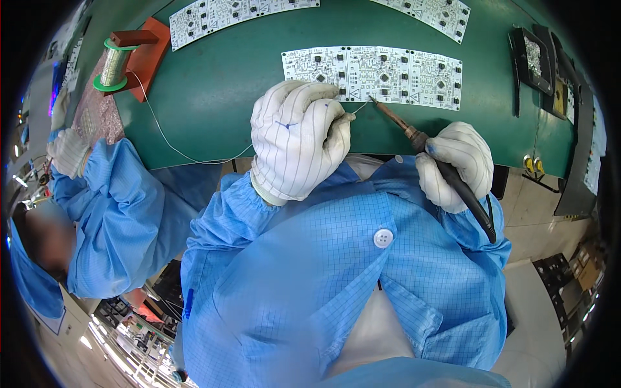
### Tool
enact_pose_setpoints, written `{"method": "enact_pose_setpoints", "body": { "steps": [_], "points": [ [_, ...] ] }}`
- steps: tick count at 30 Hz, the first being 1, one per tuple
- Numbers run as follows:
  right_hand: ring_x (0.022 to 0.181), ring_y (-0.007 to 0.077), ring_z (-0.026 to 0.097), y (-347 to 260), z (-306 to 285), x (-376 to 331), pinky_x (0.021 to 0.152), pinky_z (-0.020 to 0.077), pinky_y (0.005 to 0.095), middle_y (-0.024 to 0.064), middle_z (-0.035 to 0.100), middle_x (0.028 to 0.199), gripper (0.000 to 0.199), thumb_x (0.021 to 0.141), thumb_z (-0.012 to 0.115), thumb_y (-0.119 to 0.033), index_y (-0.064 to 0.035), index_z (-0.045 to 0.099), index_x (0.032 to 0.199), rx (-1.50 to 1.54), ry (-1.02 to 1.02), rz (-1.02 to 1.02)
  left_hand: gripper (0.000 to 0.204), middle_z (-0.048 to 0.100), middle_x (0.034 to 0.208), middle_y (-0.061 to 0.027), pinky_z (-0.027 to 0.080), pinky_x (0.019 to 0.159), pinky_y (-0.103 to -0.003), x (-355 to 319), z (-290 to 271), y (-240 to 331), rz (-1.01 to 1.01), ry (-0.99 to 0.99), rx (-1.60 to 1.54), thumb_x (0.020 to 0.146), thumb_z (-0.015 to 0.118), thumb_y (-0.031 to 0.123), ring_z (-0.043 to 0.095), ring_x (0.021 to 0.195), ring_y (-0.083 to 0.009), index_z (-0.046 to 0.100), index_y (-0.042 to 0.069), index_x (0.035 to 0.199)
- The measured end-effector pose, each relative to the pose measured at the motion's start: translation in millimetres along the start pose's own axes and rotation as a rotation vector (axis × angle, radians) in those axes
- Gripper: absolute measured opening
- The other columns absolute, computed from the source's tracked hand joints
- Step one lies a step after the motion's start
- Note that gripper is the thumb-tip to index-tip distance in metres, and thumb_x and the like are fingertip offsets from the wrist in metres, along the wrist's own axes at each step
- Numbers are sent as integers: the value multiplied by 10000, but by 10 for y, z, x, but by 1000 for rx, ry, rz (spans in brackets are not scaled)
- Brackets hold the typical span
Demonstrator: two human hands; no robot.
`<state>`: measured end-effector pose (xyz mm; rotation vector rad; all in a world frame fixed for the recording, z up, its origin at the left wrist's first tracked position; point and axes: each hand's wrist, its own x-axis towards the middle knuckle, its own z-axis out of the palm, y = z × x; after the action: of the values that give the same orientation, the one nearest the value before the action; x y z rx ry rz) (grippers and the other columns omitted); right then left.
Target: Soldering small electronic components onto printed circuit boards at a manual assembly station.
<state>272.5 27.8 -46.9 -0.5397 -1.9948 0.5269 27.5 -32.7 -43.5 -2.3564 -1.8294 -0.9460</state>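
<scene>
My left hand [301, 132], in a white striped glove, is closed with solder wire [362, 107] pinched between thumb and fingers. The wire's free end reaches the near edge of a white circuit board panel [424, 77] lying on the green table. In my gloved right hand [456, 165] is a soldering iron [414, 134] with a black handle, its tip pointing up and left. Tip and wire end come together at the panel's near edge; whether they touch a joint is too small to tell. My left fingers cover the panel's lower left corner.
A solder spool [114, 66] on a red stand [150, 58] feeds the wire from the left. More white panels [242, 14] lie along the far side. Black trays [533, 61] with small parts stand at the right. Beside me on the left sits a co-worker in blue [123, 213].
</scene>
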Motion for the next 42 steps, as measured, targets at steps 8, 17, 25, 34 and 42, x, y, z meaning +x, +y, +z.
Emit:
{"method": "enact_pose_setpoints", "body": {
  "steps": [8,17,25,34,42],
  "points": [
    [566,246,634,-10,-53,-50,537,501,345,87,696,759,313,614,780,-6,-45,643,893,17,21,3,186,671,1065,-24,465,910,-433,-18,24,50,2,9,4,718,755,139,617,1028,-277,662,136,879],
    [531,248,596,52,-162,-21,507,458,351,100,631,671,303,635,764,4,-10,640,912,129,-58,73,160,700,1015,-57,496,875,-426,26,-11,23,-3,22,-26,692,734,63,648,962,-295,657,99,827],
    [695,201,677,336,-773,-156,644,557,302,201,698,841,193,867,661,27,32,619,1056,-393,688,342,153,705,1016,-67,515,882,-426,79,7,87,35,-10,-131,701,736,51,658,958,-297,658,88,827],
    [770,202,704,486,-900,-149,716,586,301,189,699,955,154,909,669,-11,22,617,1049,-406,610,421,189,663,1030,-60,532,856,-421,95,9,77,38,88,-209,744,779,96,648,956,-278,652,105,883],
    [796,168,685,260,-391,-17,747,559,284,161,699,970,232,856,708,32,26,630,1074,-190,463,540,168,674,925,-74,554,676,-363,25,-122,-82,-189,56,-105,746,769,56,667,777,-258,664,83,874]
  ]
}}
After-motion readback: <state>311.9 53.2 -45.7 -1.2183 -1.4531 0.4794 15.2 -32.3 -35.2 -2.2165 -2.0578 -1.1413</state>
